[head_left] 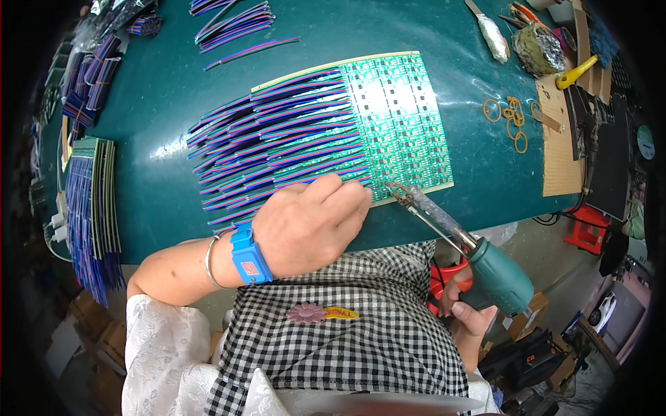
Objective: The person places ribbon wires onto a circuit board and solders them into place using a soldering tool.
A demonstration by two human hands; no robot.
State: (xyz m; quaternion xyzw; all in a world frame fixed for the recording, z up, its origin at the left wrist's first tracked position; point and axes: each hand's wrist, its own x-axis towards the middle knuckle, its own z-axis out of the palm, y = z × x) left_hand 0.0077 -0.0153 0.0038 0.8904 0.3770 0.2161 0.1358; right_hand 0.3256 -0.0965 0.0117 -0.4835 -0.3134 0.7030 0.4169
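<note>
A green circuit board panel [406, 118] lies on the table. Rows of thin ribbon wires [277, 139] in blue, red, green and black cover its left part and reach past its left edge. My left hand [312, 222], with a blue wrist strap and a bangle, is closed in a pinch over the board's near edge; its fingers hide what they hold. My right hand [468, 312] is wrapped round the handle of a green soldering gun [499, 274]. The gun's tip meets the board's near edge, just right of my left fingertips.
Loose wires [236, 31] lie at the far side. Wired panels [94, 194] are stacked at the left, with bundled wires [97, 76] behind. Rubber bands [513, 118], a foil-wrapped tool [491, 35] and cardboard [560, 152] are at the right. A red stool [588, 229] stands below.
</note>
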